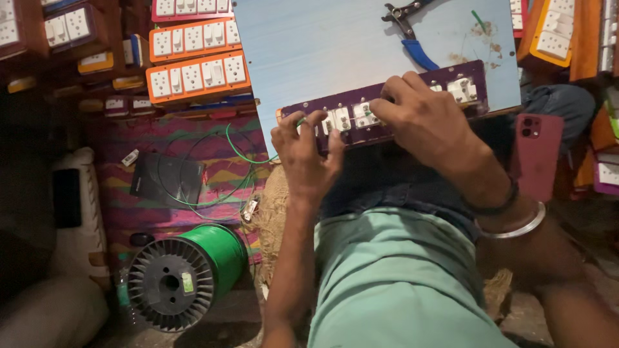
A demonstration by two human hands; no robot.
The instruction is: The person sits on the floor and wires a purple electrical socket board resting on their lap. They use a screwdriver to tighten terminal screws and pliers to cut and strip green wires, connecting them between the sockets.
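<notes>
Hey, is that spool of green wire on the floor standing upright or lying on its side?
On its side: the spool of green wire shows one black ribbed flange facing the camera, its wound green barrel running level behind.

Switch panel (412, 103): purple board, matt face, fitted with glossy white plastic switch and socket modules; held under both hands.
Work board (322, 45): pale blue sheet, smooth, faintly streaked, with brown smears near one corner.
Cutting pliers (406, 29): dark matt metal jaws, glossy blue plastic-coated handles.
Wire spool (184, 277): ribbed black plastic flange, wound with shiny green insulated wire.
Floor mat (187, 145): woven cloth, multicoloured, rough.
Bangle (519, 229): polished metal.
Phone (536, 154): smooth, matt maroon case.
Shirt (400, 283): soft green cloth.
</notes>
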